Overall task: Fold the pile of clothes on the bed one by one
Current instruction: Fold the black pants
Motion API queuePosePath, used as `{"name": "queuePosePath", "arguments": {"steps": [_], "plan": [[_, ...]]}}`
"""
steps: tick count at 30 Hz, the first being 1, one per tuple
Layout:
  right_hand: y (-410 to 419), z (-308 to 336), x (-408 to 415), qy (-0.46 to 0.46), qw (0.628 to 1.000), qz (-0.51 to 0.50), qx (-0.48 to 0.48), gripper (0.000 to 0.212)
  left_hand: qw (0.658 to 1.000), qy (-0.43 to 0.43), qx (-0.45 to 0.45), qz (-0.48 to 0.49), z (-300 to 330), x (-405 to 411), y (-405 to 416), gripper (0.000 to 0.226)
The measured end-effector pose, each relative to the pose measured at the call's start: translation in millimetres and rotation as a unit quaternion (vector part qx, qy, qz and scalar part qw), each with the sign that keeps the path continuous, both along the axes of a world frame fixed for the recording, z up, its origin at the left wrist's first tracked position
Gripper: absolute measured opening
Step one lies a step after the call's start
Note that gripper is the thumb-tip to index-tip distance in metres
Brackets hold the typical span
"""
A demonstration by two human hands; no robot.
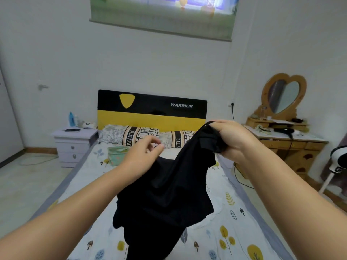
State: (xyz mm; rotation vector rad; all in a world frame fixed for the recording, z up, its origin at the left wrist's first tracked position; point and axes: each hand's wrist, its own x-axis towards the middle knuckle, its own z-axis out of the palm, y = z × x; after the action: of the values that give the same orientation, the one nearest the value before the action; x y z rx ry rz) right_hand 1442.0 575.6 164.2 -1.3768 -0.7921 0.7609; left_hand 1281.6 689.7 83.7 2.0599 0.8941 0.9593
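Two hands up: my right hand [231, 139] grips the black garment [165, 192] at two o'clock; my left hand [142, 156], loosely curled, holds nothing.

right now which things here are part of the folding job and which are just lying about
Part of the job:
black garment, gripped by the right hand
left hand, fingers loose beside the cloth
bed

Just lying about:
pillows
green pouch
nightstand with phone and blue bottle
dresser with heart mirror
fan
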Motion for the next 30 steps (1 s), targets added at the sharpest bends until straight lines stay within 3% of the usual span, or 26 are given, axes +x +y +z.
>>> {"name": "queuePosePath", "arguments": {"steps": [3,5,6,8,10,16,21,24,27,30], "plan": [[13.6,-5.4,-11.9,-0.070,0.996,0.009,-0.054,0.013,0.992,-0.052,-0.027,-0.114,13.2,5.2,-25.9,0.051],[19.6,-9.6,-20.7,-0.071,0.995,0.030,-0.065,0.007,0.993,-0.037,-0.005,-0.115,16.7,11.5,-33.2,0.067],[20.3,-11.2,-24.3,-0.067,0.995,0.051,-0.062,0.008,0.995,-0.025,0.021,-0.098,17.5,15.4,-34.2,0.063],[17.9,-13.8,-27.6,-0.041,0.994,0.088,-0.046,0.016,0.994,-0.042,0.054,-0.080,19.5,20.2,-32.5,0.030],[12.3,-16.1,-27.3,-0.021,0.994,0.104,-0.041,0.015,0.993,-0.088,0.003,-0.081,19.4,18.3,-24.9,0.006],[-6.1,-52.0,-30.9,-0.176,0.974,0.076,-0.121,0.042,0.942,-0.235,-0.220,-0.090,27.0,6.8,-10.7,0.018],[-7.0,-117.9,-59.7,-0.189,0.945,0.193,-0.182,0.041,0.903,-0.320,-0.286,-0.027,36.6,12.1,-6.6,0.017],[-3.5,-133.5,-58.4,-0.215,0.940,0.156,-0.214,0.012,0.899,-0.341,-0.276,0.004,40.5,12.0,-2.4,0.019],[-2.7,-122.9,-39.2,-0.281,0.929,0.076,-0.231,0.018,0.914,-0.327,-0.237,0.031,37.7,3.1,8.0,0.019],[-4.8,-91.0,-9.4,-0.332,0.923,-0.043,-0.188,0.028,0.936,-0.287,-0.188,0.085,32.4,-10.0,22.2,0.017]]}}
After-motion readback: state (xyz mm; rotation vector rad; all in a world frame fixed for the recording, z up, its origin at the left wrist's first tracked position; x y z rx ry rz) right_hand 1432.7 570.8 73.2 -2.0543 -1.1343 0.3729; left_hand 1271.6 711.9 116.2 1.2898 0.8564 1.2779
